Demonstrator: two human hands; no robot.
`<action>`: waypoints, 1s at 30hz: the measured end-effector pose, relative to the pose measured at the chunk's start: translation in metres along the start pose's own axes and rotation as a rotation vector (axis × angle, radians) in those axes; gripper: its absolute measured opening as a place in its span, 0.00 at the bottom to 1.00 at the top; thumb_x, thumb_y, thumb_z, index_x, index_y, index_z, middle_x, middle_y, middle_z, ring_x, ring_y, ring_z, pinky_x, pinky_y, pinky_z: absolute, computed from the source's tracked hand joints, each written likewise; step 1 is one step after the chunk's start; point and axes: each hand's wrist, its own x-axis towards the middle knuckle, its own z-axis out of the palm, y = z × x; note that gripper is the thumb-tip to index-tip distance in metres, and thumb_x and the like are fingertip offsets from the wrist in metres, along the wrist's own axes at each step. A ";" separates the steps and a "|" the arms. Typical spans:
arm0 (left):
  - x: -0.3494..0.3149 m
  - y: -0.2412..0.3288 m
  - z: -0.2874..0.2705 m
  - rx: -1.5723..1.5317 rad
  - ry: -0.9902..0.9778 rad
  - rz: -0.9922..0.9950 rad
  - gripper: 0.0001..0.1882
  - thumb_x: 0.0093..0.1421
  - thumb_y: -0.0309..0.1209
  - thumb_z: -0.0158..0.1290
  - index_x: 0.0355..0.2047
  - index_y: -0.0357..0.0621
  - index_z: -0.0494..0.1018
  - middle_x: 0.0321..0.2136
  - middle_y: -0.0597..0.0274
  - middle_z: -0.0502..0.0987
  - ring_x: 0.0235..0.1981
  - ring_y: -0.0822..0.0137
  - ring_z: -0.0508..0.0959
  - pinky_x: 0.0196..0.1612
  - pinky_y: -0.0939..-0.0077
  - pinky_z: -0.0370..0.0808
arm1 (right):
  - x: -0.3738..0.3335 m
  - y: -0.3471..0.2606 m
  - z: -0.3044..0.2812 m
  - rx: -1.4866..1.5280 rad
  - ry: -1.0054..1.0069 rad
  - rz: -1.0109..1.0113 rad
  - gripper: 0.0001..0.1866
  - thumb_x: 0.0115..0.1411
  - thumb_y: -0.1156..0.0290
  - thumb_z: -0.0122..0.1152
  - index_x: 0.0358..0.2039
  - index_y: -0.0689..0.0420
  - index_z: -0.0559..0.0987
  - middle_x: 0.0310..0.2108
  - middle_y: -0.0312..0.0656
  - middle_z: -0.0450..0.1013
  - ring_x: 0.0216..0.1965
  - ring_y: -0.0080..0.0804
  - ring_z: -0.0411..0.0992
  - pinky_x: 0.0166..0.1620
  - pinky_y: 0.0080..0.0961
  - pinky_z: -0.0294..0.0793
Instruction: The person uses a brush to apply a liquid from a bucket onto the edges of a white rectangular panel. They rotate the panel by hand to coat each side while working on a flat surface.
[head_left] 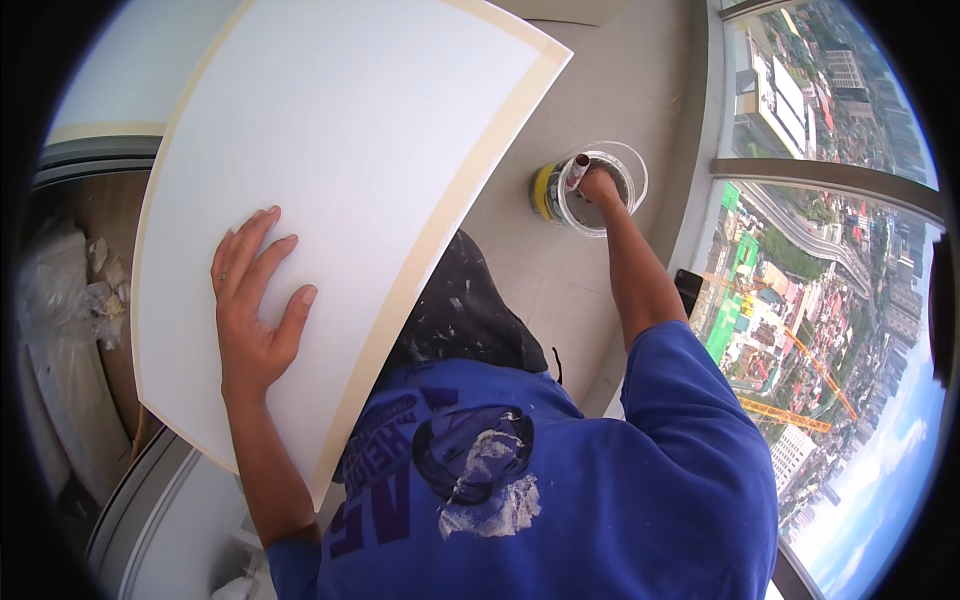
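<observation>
While floor (pixel 575 312) holds a bucket (pixel 549 194), windows (pixel 815 330) overlook buildings (pixel 846 70).

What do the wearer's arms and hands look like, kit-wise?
Left hand and right hand: bare, no gloves. Forearms uncovered, with no watch or cable visible. Short, loose blue sleeves, no printing visible on them.
</observation>
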 end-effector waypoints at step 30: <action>-0.026 0.002 -0.012 -0.015 0.102 0.005 0.20 0.63 0.35 0.65 0.55 0.45 0.82 0.67 0.59 0.76 0.71 0.57 0.70 0.78 0.51 0.54 | -0.228 0.074 -0.097 1.086 0.015 -0.083 0.07 0.68 0.71 0.62 0.44 0.58 0.82 0.39 0.43 0.85 0.32 0.24 0.81 0.28 0.16 0.70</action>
